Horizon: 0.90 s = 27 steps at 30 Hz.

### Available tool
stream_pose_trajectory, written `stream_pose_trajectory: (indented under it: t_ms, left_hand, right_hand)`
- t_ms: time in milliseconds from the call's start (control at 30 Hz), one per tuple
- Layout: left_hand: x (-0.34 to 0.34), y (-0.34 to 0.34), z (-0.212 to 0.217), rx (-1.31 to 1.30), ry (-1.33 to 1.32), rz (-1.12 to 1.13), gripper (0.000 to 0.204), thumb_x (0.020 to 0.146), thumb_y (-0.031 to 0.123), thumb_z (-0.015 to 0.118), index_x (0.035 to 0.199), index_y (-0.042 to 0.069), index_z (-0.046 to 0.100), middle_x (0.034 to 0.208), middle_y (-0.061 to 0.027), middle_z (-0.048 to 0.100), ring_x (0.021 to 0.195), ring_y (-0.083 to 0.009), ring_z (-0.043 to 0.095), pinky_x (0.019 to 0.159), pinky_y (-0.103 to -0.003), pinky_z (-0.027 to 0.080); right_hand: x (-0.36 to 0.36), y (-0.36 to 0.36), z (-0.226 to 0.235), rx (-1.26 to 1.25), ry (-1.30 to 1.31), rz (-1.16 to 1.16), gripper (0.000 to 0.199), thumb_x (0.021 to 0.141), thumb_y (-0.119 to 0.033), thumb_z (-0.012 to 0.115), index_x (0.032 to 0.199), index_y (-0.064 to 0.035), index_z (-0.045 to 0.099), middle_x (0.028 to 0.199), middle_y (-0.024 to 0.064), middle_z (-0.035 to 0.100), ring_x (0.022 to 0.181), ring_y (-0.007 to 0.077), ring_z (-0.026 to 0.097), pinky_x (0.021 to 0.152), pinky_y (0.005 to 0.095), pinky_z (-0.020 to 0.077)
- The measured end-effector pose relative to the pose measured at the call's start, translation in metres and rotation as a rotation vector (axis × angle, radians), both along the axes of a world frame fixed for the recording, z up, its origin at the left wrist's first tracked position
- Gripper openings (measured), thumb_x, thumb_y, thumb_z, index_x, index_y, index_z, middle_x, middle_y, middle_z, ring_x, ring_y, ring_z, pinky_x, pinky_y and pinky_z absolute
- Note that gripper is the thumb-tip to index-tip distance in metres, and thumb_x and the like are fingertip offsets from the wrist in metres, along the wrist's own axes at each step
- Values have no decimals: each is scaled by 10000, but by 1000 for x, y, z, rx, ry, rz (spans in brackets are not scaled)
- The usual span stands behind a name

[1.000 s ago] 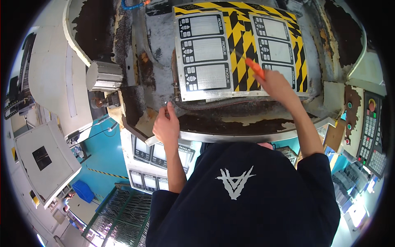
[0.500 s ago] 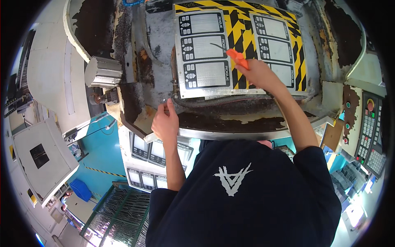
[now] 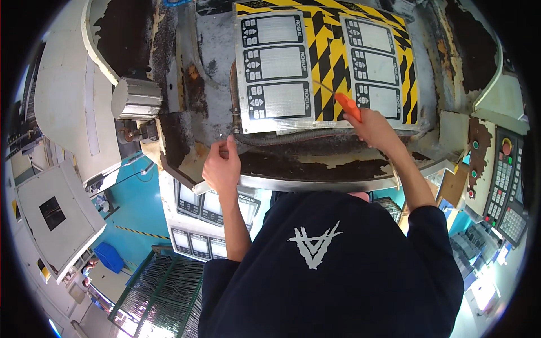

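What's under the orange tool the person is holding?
The orange-handled tool, gripped by the right hand, has its thin metal tip over the yellow-and-black striped panel, between two grey display plates. The hand hides the handle's end and the panel beneath.

We note our right hand point(image 3: 376, 128) raised and closed in a firm grip around an orange-handled tool point(image 3: 347, 106), the forearm running straight down and to the right from it and the wrist held level. Our left hand point(image 3: 222, 167) sits lower and well to the left of that tool, fingers point(image 3: 227, 147) curled inward with thumb and forefinger pinched together, though what they pinch is too small to tell; its forearm descends nearly vertically to a bent elbow.
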<state>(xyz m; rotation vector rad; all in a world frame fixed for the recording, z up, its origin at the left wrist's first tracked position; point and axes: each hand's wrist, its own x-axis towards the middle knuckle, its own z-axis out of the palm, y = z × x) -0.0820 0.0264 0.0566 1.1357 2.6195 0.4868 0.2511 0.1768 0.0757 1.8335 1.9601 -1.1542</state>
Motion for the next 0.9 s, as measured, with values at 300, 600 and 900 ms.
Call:
stream_pose_trajectory:
  t_ms: [300, 600, 900]
  left_hand:
    - [2, -1, 7, -54, -49, 51, 445, 929, 550, 613, 917, 125, 744, 785, -48, 735, 761, -266, 715, 715, -386, 539]
    - [-2, 0, 3, -121, -15, 35, 474, 948, 560, 553, 939, 124, 739, 843, -70, 749, 827, -319, 716, 754, -421, 539]
    - [-3, -3, -2, -93, 25, 40, 426, 956, 507, 564, 917, 117, 732, 823, -74, 743, 802, -326, 711, 732, -428, 534]
  right_hand:
    - [-23, -33, -1, 108, 106, 177, 517, 983, -442, 577, 956, 70, 638, 705, 215, 652, 691, 388, 670, 651, 458, 519]
    - [-53, -24, -4, 142, 135, 142, 538, 976, -457, 571, 858, 61, 650, 808, 295, 654, 805, 467, 643, 714, 516, 495]
    - [-53, -10, -9, 171, 163, 267, 534, 988, -458, 549, 839, 46, 647, 689, 229, 649, 681, 413, 661, 669, 481, 514]
